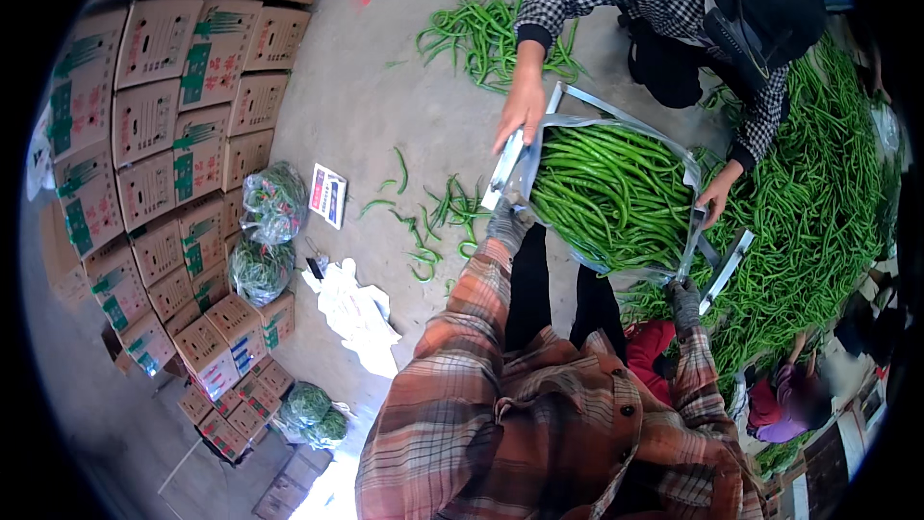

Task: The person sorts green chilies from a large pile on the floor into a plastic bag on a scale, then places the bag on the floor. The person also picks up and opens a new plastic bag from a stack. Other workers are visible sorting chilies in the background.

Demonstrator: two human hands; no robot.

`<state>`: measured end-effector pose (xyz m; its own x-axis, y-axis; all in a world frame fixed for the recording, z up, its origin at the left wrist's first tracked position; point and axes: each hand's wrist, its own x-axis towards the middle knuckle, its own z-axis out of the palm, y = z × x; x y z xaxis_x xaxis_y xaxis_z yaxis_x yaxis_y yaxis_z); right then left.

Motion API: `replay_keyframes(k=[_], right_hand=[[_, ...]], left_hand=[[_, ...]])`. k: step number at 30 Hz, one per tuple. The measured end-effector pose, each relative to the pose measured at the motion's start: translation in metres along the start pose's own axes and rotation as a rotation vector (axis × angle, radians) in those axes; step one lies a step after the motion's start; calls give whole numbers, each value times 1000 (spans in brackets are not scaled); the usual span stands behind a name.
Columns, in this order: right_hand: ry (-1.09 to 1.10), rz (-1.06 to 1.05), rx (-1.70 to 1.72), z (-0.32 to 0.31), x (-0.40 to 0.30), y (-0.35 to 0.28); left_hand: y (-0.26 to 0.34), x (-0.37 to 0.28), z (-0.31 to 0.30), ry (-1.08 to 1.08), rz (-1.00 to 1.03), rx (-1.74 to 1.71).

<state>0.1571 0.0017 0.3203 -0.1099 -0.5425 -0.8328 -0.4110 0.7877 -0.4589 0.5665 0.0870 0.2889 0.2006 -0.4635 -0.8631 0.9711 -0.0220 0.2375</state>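
Observation:
A clear plastic bag (533, 159), spread within a metal frame (728, 267), is full of long green chili peppers (613, 191) lying roughly side by side. My left hand (511, 222), in a grey glove, grips the bag's near left corner beside a frame bar. At the near right corner my gloved right hand (683, 297) pinches the bag's edge. Across from me a crouching person in a checked jacket has one hand (521, 112) on the left bar and the other hand (715, 191) at the bag's right edge.
A large heap of green peppers (816, 209) covers the floor at right, with more people beyond. Loose peppers (476, 43) lie ahead. Stacked cardboard cartons (148, 115), filled plastic bags (273, 202) and white plastic sheeting (354, 310) are at left.

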Motion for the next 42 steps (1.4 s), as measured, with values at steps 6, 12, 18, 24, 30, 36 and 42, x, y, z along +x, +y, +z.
replay_keyframes(k=[6,12,18,24,30,36,42], right_hand=[[-75,-34,-97,-3,15,-8],[45,82,90,-37,37,-4],[194,-161,-793,-15,-27,-70],[261,-341,-292,-12,47,-34],[98,-159,192,-12,28,-15],[197,-312,126,-4,3,-52],[34,-74,347,13,18,-24]], left_hand=[[4,-20,0,277,-14,184],[36,-42,21,243,-17,299],[40,-19,37,134,-156,933],[50,45,67,44,-66,1189],[110,19,114,164,-112,469],[90,-8,195,-382,63,2088],[29,13,114,-405,75,1601]])
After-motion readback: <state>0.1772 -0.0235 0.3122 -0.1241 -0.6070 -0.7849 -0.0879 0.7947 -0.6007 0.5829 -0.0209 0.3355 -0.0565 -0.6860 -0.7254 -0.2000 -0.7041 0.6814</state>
